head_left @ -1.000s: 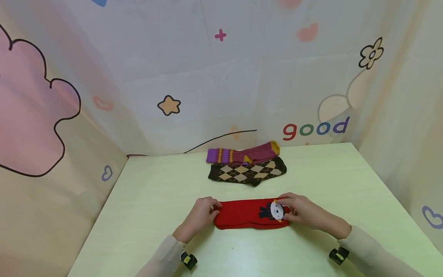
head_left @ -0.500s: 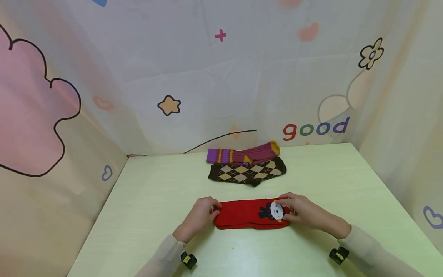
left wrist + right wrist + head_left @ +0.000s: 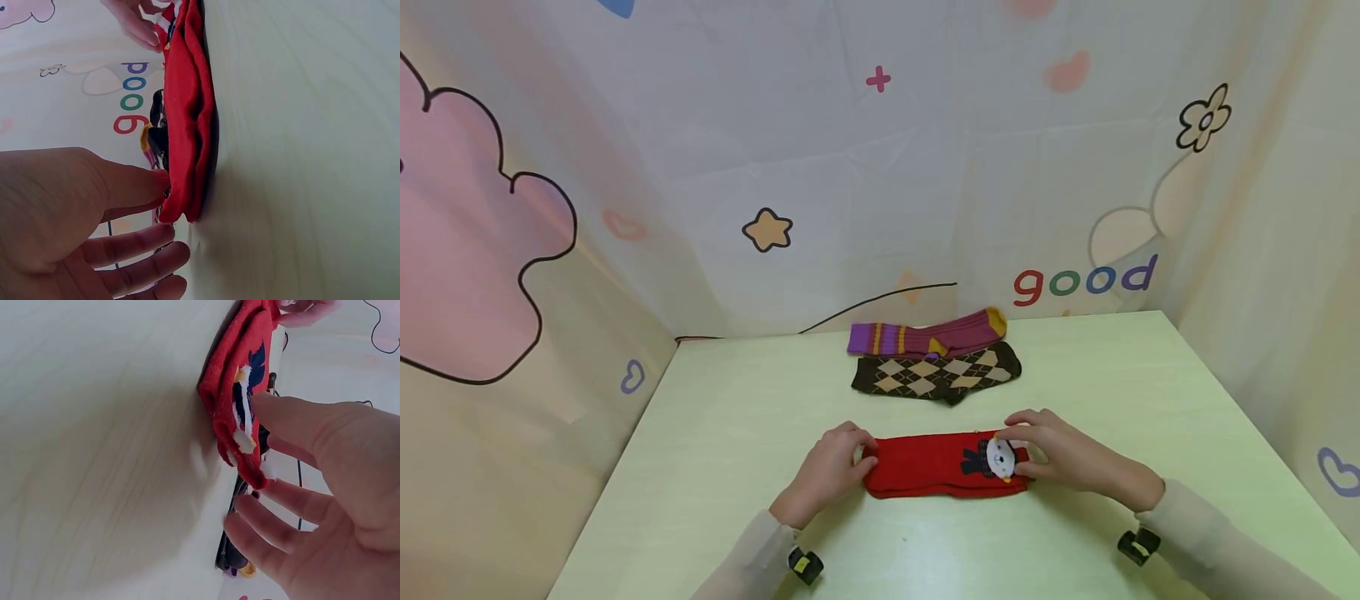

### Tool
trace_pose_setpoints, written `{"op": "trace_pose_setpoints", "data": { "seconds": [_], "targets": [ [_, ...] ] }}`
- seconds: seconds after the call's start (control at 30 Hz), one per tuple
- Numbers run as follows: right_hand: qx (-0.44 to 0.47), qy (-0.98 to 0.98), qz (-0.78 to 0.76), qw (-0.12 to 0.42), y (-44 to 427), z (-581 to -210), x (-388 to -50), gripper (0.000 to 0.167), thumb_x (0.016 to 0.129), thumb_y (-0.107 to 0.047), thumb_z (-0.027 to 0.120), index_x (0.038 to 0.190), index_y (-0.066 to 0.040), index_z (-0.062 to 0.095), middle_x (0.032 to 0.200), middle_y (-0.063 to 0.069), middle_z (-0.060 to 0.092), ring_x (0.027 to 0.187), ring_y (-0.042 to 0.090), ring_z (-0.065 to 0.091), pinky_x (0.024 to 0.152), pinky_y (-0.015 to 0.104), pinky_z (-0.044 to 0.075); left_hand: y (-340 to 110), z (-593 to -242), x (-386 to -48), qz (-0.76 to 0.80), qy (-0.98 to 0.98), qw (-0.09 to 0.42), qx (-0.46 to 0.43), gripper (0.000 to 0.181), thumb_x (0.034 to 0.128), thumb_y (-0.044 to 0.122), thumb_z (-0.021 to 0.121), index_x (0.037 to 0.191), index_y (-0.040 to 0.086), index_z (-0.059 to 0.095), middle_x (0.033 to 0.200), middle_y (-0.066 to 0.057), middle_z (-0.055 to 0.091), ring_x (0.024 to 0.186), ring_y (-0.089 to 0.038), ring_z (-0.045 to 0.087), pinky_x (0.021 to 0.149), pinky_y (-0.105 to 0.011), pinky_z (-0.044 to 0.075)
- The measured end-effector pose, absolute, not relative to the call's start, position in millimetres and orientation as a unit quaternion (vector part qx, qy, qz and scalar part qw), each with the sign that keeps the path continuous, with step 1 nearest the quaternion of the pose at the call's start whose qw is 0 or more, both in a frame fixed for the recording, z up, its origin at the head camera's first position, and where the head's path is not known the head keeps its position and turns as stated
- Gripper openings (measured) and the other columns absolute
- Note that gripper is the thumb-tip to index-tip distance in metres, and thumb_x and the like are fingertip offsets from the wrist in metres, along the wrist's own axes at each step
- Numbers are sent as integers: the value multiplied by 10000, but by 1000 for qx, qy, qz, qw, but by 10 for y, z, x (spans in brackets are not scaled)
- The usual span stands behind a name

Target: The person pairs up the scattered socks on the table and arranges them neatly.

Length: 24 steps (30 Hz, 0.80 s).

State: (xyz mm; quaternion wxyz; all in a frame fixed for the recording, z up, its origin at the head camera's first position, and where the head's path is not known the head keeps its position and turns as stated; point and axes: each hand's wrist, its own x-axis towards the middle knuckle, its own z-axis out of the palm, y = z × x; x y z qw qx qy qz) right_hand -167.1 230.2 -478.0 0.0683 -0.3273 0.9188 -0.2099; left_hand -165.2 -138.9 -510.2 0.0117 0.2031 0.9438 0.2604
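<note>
A pair of red socks [image 3: 917,463] with a bear face at the right end lies flat across the table, two layers showing in the left wrist view [image 3: 190,119]. My left hand [image 3: 829,468] is at their left end; its thumb touches the top layer, and its loosely bent fingers [image 3: 147,265] extend past the end. At the right end is my right hand [image 3: 1060,454], its thumb [image 3: 287,415] on the bear patch and its relaxed fingers spread beyond the edge. Neither hand plainly pinches the fabric.
Behind the red socks lie dark argyle socks [image 3: 917,377], and beyond them purple socks [image 3: 955,335] with yellow heel and toe. A printed curtain [image 3: 850,167] encloses the back and sides of the pale green table [image 3: 737,417].
My right hand has lifted slightly and its fingers have loosened. The left hand has shifted a little to the left. The red socks stay in place.
</note>
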Motion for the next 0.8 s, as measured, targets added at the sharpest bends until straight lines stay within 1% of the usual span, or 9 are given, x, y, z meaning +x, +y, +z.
{"op": "trace_pose_setpoints", "data": {
  "seconds": [0.07, 0.2, 0.33, 0.53, 0.67, 0.8],
  "targets": [
    [-328, 923, -197, 46, 2298, -4783, -1660, 432, 857, -163, 847, 1262, -86, 721, 1341, 193, 604, 1194, 377, 546, 957, 539, 534, -1381, -5103, -1647, 253, 946, 8, 202, 173, 928, 184, 776, 1079, 101, 775, 1092, -42, 681, 987, -207, 644, 883, -385, 574],
    [-327, 925, -193, 19, 2279, -4791, -1636, 428, 860, -177, 846, 1259, -81, 725, 1330, 170, 620, 1206, 357, 548, 966, 528, 536, -1355, -5086, -1623, 239, 950, 3, 201, 223, 924, 207, 782, 1122, 108, 755, 1172, -61, 665, 1084, -244, 625, 952, -422, 555],
    [-323, 923, -210, 19, 2256, -4792, -1604, 451, 872, -187, 836, 1292, -84, 708, 1338, 152, 616, 1232, 344, 547, 980, 515, 536, -1324, -5061, -1596, 238, 948, -2, 213, 268, 918, 208, 789, 1159, 100, 741, 1231, -72, 660, 1140, -262, 607, 991, -433, 539],
    [-321, 917, -235, 31, 2221, -4809, -1546, 512, 889, -223, 825, 1365, -127, 662, 1379, 119, 582, 1265, 325, 524, 961, 478, 556, -1291, -5049, -1547, 235, 942, -5, 239, 353, 927, 250, 779, 1240, 101, 707, 1342, -93, 637, 1229, -278, 592, 1048, -451, 504],
    [-334, 911, -239, 28, 2185, -4825, -1512, 518, 886, -215, 828, 1369, -129, 661, 1382, 111, 579, 1254, 304, 528, 935, 444, 574, -1273, -5054, -1508, 236, 941, 1, 244, 405, 927, 302, 780, 1284, 133, 689, 1390, -80, 616, 1270, -270, 569, 1062, -454, 493],
    [-346, 908, -237, 21, 2170, -4854, -1484, 522, 877, -210, 837, 1363, -132, 664, 1379, 114, 578, 1241, 291, 534, 908, 404, 587, -1258, -5068, -1482, 239, 936, 2, 258, 432, 931, 315, 778, 1307, 126, 679, 1404, -88, 608, 1283, -265, 559, 1070, -446, 487]
  ]
}}
